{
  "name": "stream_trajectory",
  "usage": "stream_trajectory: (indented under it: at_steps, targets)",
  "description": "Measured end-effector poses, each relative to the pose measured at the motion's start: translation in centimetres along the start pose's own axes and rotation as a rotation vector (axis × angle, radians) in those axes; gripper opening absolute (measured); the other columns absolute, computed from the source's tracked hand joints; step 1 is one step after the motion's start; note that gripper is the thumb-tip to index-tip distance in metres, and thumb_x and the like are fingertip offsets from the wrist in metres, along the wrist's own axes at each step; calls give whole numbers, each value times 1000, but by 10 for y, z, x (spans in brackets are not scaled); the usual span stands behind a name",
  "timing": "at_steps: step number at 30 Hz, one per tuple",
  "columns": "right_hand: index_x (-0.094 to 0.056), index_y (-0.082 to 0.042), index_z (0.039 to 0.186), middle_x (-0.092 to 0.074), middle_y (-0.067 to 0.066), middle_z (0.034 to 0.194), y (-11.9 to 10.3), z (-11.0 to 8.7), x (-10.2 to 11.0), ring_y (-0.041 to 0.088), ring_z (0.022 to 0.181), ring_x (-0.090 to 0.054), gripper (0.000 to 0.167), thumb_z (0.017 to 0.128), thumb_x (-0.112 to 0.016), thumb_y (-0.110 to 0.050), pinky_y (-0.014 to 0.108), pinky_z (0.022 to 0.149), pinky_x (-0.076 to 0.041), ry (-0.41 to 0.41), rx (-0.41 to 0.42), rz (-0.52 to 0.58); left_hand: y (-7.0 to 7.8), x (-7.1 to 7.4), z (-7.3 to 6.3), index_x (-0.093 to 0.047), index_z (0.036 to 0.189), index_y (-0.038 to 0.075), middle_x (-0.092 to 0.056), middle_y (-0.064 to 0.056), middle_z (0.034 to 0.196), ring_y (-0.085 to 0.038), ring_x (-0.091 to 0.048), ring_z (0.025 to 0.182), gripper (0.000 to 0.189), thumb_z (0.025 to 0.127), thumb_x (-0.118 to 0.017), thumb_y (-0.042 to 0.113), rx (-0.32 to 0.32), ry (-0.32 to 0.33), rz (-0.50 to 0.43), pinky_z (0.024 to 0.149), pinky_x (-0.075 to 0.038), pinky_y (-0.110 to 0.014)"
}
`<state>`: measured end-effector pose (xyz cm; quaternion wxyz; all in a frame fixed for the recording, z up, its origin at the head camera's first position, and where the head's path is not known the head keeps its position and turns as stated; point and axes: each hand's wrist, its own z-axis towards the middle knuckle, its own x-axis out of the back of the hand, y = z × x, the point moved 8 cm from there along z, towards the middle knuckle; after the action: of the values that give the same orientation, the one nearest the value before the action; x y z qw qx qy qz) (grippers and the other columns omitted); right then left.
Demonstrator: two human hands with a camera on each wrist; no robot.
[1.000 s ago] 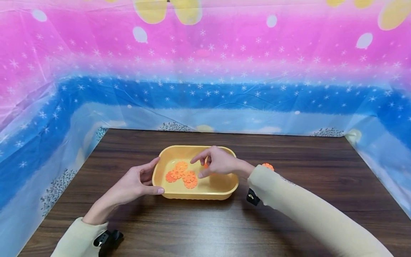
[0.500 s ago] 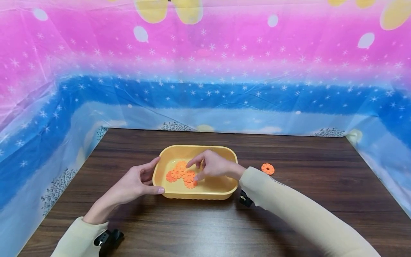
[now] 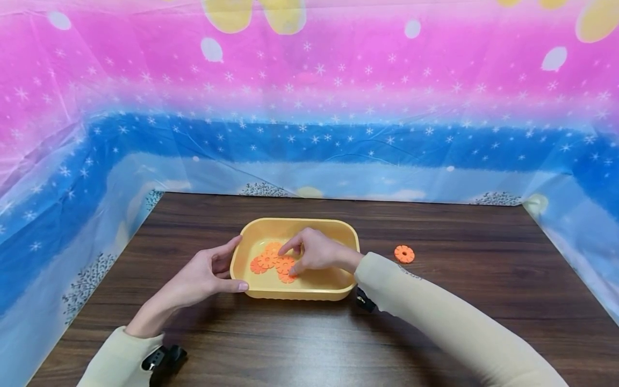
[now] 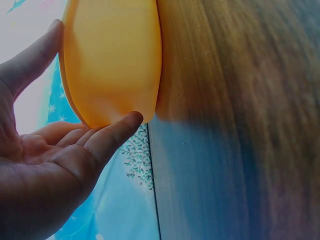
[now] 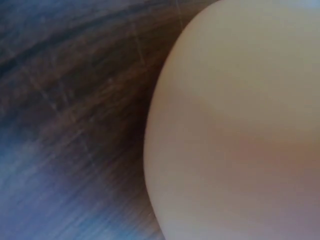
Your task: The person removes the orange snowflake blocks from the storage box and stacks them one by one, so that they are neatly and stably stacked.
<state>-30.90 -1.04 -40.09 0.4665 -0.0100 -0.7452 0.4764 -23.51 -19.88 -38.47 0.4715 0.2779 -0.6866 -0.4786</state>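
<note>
A yellow plastic tub [image 3: 295, 295] stands on the table, with several orange notched flower-shaped discs [image 3: 267, 260] overlapping in its left half. My left hand [image 3: 198, 274] holds the tub's left end, thumb at the near corner and fingers at the far side. In the left wrist view, the left hand [image 4: 60, 155] spans the tub's end wall [image 4: 115, 60]. My right hand [image 3: 316, 250] reaches into the tub, index finger and thumb apart, their tips at the discs. Its palm hides part of the tub floor. The right wrist view shows only the blurred tub wall [image 5: 235, 125] and table.
One orange disc [image 3: 404, 254] lies on the dark wood table [image 3: 309, 344], right of the tub and just beyond the right sleeve [image 3: 435, 301]. A pink and blue patterned cloth [image 3: 309, 140] surrounds the table's back and sides.
My right hand has moved left and slightly down over the discs inside the tub. The disc on the table, partly covered by the sleeve before, now shows whole. The left hand stays put.
</note>
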Motion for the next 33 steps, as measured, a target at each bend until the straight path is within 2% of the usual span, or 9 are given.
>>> stream_trajectory:
  at_steps: [12, 18, 25, 33]
  targets:
    - [-80, -10, 120, -53, 0, 74, 4, 1, 2, 13, 71, -44, 41, 81, -90, -8, 22, 67, -38, -2, -5, -39, 0, 0, 0, -17, 164, -4, -22, -27, 168, -42, -43, 144, 106, 86, -87, 12, 13, 6, 4, 105, -52, -39]
    - [-80, -10, 120, -53, 0, 72, 3, 0, 2, 13, 69, -44, 40, 81, -90, -9, 22, 66, -37, -5, -8, -50, 0, 0, 1, -17, 164, -3, -22, -27, 168, -42, -44, 144, 106, 86, -87, 12, 8, 3, -1, 105, -52, -39]
    - [-80, -11, 117, -55, 0, 77, 4, 1, 2, 13, 73, -45, 36, 82, -90, -11, 23, 69, -39, -2, -11, -61, 0, 0, 0, -17, 164, -3, -22, -26, 168, -42, -45, 144, 106, 86, -87, 12, 13, 5, -5, 105, -52, -38]
    - [-73, -12, 105, -60, 10, 89, 4, 1, 2, 15, 81, -50, 33, 78, -92, -7, 26, 77, -42, 15, 10, -15, 0, 1, 0, -18, 164, -3, -23, -26, 168, -42, -43, 145, 106, 86, -87, 14, 15, 8, 13, 106, -51, -40]
